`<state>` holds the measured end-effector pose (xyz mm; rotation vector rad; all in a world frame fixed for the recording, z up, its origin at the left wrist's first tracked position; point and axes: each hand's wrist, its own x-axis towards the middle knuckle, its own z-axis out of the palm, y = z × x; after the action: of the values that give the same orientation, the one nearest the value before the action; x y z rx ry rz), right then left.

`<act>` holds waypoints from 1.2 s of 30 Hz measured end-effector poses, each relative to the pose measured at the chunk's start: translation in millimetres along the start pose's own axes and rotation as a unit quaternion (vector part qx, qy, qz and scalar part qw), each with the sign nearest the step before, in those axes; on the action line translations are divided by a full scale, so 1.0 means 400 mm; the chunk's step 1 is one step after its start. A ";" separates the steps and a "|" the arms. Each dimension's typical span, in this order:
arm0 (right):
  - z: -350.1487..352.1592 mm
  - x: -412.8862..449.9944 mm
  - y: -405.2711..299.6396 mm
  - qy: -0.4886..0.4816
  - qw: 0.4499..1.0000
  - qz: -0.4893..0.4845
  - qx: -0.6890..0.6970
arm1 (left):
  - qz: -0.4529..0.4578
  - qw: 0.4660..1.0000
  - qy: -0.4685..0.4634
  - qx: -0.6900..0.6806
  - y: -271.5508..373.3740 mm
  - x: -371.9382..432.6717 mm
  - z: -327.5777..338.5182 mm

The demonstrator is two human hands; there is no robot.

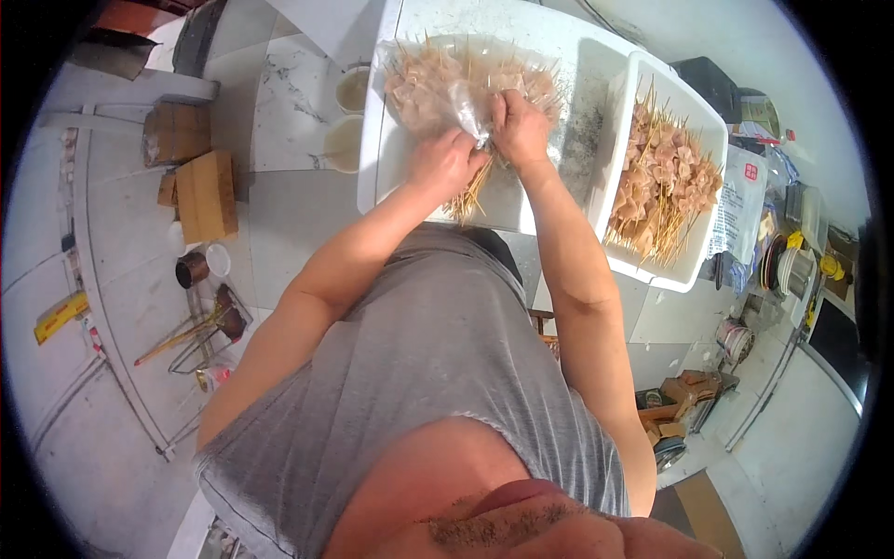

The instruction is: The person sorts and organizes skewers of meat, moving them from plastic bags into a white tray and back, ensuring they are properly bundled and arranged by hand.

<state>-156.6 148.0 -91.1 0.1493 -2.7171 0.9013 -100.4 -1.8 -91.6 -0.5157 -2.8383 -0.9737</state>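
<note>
Directly before me on the white table, several bamboo skewers threaded with pale, thin folded pieces that look like raw meat (424,98) lie in and around a clear plastic bag (462,108). My left hand (447,164) has its fingers closed on the gathered plastic, just above a bundle of bare skewer ends (466,197) that points towards my body. To its right, my right hand (520,129) grips the bag over the right-hand group of skewers (527,80). Its palm side and part of the grip are hidden from above.
A white plastic tub (688,276) heaped with more skewers (663,182) stands at the table's right. Two round containers (343,143) of pale contents sit beyond the left edge. Cardboard boxes (206,195) lie on the floor at left. A printed plastic bag (742,199) is right of the tub.
</note>
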 end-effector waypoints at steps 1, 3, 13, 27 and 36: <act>0.003 -0.002 0.004 0.000 1.000 0.003 -0.003 | -0.010 1.000 0.005 0.000 0.001 0.005 0.003; 0.009 -0.002 0.013 0.000 1.000 0.009 -0.001 | -0.010 1.000 0.022 -0.016 0.000 0.009 0.016; 0.025 0.010 0.018 -0.014 0.999 -0.002 -0.036 | -0.032 0.991 -0.040 -0.120 -0.008 0.021 -0.025; 0.020 -0.007 0.012 0.016 0.996 -0.082 -0.025 | -0.095 0.979 -0.089 -0.155 -0.030 0.025 -0.018; 0.001 0.011 -0.012 -0.033 0.999 -0.022 -0.032 | -0.264 0.853 -0.061 -0.446 -0.036 0.074 -0.013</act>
<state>-160.2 143.8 -87.3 0.2298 -2.7877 0.8095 -133.2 -7.2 -89.8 0.2143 -2.4832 -2.4485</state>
